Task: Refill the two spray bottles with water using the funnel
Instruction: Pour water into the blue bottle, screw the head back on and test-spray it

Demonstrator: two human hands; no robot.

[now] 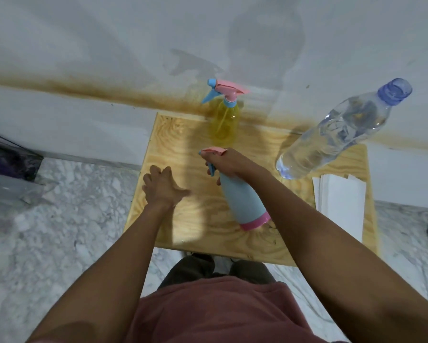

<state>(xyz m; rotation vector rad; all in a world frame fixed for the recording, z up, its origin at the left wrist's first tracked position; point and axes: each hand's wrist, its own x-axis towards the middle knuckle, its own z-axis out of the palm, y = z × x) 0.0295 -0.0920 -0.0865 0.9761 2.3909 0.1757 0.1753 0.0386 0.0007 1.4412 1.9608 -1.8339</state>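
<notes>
- Plastic point(10, 159), dark and crinkled, lies at the left edge of the frame on the marble floor point(67, 214).
- Left of centre I see the left hand point(162, 186) over the wooden table point(173, 144), fingers straight and spread, holding nothing. I cannot tell whether it touches the wood.
- Above centre, the yellow spray bottle point(226, 120) stands upright at the table's far edge by the wall, with its pink-and-blue spray head on.
- At centre, the right hand point(225, 164) curls round the neck of the blue spray bottle point(242, 201), just under its pink spray head. The bottle's pink base sits lower in the frame, over the table.
- Upper right, I make out a clear water bottle point(331, 137) with water in it, at the table's far right corner.
- Just below it, a stack of white paper point(339, 196) lies along the table's right edge.
</notes>
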